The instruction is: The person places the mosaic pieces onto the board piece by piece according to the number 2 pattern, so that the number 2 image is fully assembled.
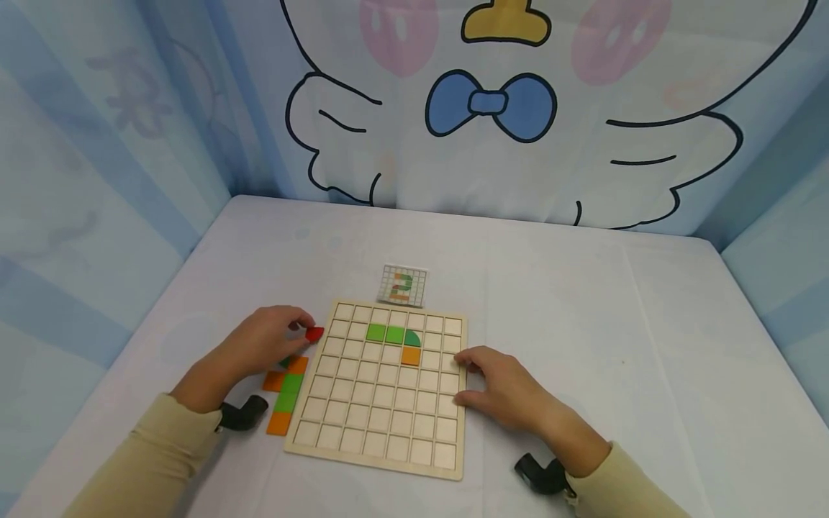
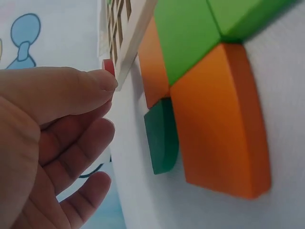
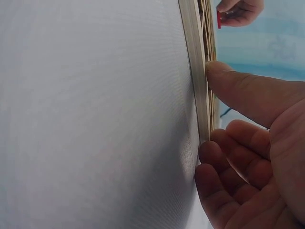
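Printed drapes (image 1: 492,165) border a white table (image 1: 570,302), left hand (image 1: 264,342) pinching a red piece (image 1: 314,334), right hand (image 1: 504,387) seemingly loose against a board (image 1: 381,417).

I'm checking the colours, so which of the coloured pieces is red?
The red piece is the one pinched in the left hand, near the board; the other pieces in view are green or orange.
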Motion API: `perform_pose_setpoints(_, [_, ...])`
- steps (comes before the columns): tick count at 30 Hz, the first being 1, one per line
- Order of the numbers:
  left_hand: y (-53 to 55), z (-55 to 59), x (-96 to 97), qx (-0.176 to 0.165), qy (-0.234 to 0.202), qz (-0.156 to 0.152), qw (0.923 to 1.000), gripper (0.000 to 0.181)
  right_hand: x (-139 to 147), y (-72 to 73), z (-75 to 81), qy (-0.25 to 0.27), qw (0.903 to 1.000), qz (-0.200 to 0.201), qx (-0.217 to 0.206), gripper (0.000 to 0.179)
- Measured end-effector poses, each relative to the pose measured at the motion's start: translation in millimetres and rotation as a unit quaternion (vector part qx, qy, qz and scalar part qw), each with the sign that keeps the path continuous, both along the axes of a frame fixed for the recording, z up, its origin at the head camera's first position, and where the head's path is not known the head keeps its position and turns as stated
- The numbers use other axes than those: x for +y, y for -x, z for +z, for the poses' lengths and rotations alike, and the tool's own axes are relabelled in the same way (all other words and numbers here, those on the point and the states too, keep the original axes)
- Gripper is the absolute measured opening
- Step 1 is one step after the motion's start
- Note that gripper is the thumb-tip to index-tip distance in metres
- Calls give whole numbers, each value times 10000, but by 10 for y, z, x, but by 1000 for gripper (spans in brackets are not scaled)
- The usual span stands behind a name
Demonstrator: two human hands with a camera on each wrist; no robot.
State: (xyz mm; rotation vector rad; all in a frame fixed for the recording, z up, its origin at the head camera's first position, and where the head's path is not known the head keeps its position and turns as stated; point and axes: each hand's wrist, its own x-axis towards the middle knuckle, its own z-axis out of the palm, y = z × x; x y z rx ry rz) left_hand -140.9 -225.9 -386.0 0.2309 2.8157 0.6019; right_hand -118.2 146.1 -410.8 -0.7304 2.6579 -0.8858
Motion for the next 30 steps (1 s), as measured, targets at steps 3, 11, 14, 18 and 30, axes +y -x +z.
perform_pose_setpoints(3, [-18, 28, 40, -83, -22, 36, 10000, 26, -2, -2, 4, 30, 10000, -26, -33, 52])
perform_pose_setpoints(11, [-67, 49, 204, 88, 55, -195, 9998, 23, -5, -7, 12, 35, 10000, -44, -47, 52])
perform_pose_setpoints(14, [-81, 52, 264, 196, 16, -419, 9989, 20, -5, -6, 15, 29, 10000, -16, -24, 52])
perform_pose_setpoints(18, [-95, 57, 348, 337, -62, -781, 9964, 17, -1, -5, 19, 16, 10000, 5, -8, 52])
perform_pose_setpoints(30, [-86, 11, 650, 678, -194, -1446, 9870, 13, 1, -8, 17, -2, 10000, 19, 82, 52])
